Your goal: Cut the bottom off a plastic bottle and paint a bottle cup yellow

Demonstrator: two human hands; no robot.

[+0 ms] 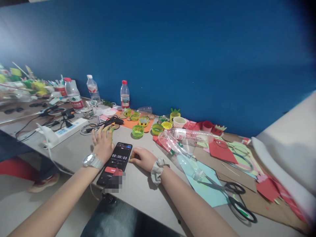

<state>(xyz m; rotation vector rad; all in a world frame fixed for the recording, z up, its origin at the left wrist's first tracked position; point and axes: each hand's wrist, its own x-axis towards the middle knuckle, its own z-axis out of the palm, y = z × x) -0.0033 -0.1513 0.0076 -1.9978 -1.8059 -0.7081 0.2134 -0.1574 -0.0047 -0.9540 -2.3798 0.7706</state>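
Phone lies face up on bench, between the two hands; 00:00:03 is displayed on its screen, lower end pixelated. Left hand is placed just left of phone, fingers spread, palm down, open; black cable is bunched near its fingertips. Right hand is rested just right of phone, fingers curled in; whether anything is gripped cannot be told. Watch is worn on left wrist, scrunchie on right.

Left of phone: white power strip, plugs inserted. Beyond phone: green ring-shaped piece and similar yellow-green ones, some set on orange paper; red-capped bottle is stood upright farther back, by blue wall.

Right of phone, past right hand: clear bottles laid on their sides, light blue paper, scissors partly laid over it, red paper and brown card overlapped.
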